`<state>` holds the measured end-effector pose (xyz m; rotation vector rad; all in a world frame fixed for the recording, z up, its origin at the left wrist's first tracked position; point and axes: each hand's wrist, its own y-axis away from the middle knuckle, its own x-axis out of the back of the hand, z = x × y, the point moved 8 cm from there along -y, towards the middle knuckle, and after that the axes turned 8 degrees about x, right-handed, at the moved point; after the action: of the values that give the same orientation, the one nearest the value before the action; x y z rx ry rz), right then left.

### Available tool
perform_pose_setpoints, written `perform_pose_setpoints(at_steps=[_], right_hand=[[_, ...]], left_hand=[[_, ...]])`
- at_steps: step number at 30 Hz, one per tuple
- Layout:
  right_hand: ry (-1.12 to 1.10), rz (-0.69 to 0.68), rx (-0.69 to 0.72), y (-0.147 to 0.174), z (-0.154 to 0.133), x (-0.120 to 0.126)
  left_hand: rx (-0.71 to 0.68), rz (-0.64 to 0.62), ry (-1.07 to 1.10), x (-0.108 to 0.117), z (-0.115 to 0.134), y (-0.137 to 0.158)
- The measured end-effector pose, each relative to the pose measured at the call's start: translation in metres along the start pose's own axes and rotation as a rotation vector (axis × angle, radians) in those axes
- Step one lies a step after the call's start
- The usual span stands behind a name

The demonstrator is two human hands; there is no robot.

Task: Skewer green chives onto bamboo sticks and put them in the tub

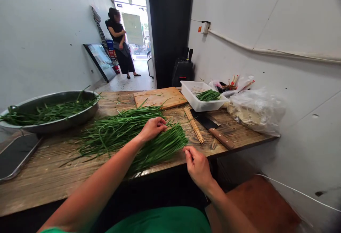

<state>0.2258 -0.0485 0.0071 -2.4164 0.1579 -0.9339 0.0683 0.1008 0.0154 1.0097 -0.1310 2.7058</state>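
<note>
While a wooden table [53, 178] fills the foreground, a metal basin [80, 117] sits at its left and a heap of green stems [122, 124] lies mid-table.
Near bunch [166, 144] lies in front, by table edge. Cutting board [157, 98] behind, white tub [209, 107] right of it. Left hand [154, 128] over the stems, fingers curled, can't tell if gripping any. Right hand [197, 163] at the bunch's right end, thumb and forefinger nearly together, can't tell if anything's between. Knife [220, 137] to the right; sticks [194, 124] between bunch and knife.
</note>
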Motion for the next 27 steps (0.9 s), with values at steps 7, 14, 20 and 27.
perform_pose_setpoints(at_steps=[7, 14, 20, 27], right_hand=[[0.033, -0.049, 0.013, -0.023, 0.014, -0.014], [-0.07, -0.065, 0.006, -0.017, 0.02, -0.017], [-0.094, -0.046, 0.009, -0.018, 0.021, -0.016], [-0.093, -0.012, 0.034, -0.019, 0.019, -0.013]], left_hand=[[0.059, 0.053, 0.069, 0.005, -0.013, -0.004], [0.055, 0.072, 0.275, 0.003, 0.002, 0.0], [0.121, 0.061, 0.32, -0.004, -0.003, 0.0], [0.066, 0.087, 0.237, -0.001, 0.0, 0.002]])
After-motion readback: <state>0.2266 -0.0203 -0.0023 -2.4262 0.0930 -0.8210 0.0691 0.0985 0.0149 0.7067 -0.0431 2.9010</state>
